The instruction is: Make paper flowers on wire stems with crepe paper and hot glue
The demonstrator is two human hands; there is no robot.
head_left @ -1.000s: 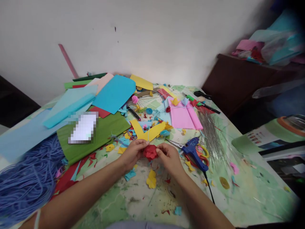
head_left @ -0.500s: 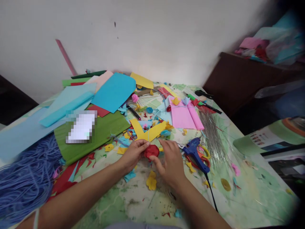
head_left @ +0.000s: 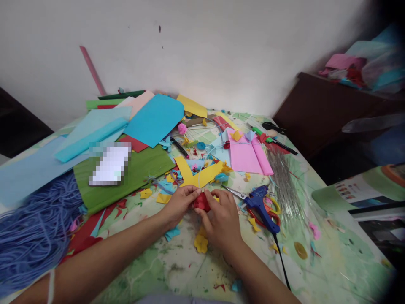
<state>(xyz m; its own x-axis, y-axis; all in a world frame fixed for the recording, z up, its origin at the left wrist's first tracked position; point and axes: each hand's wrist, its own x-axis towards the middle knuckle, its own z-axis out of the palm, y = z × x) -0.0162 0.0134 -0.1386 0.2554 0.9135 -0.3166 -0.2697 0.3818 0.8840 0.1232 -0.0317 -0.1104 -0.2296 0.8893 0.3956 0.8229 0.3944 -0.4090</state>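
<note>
Between my two hands is a red paper flower (head_left: pixel 201 202), held over the middle of the table. My left hand (head_left: pixel 181 205) pinches its left side with thumb and fingers. On the right side, my right hand (head_left: pixel 220 215) has its thumb and fingers closed on the petals, hiding part of them. A thin pale stem rises just behind the flower, across a yellow V-shaped paper piece (head_left: pixel 202 179). Below the hands lies a yellow paper flower (head_left: pixel 201 242). A blue glue gun (head_left: pixel 262 207) rests right of my right hand, over scissors (head_left: pixel 236 193) with red and yellow handles.
Blue cord (head_left: pixel 34 236) heaps at the left, beside green paper (head_left: pixel 148 173) and blue sheets (head_left: pixel 155 122). Pink paper (head_left: pixel 247 156) and a bundle of thin wires (head_left: pixel 284 185) lie to the right. A green container (head_left: pixel 344 192) stands at the right edge. Paper scraps are scattered about.
My right hand has closed in from the right, and its fingers now grip the red flower. The left hand keeps its pinch. The view has shifted slightly.
</note>
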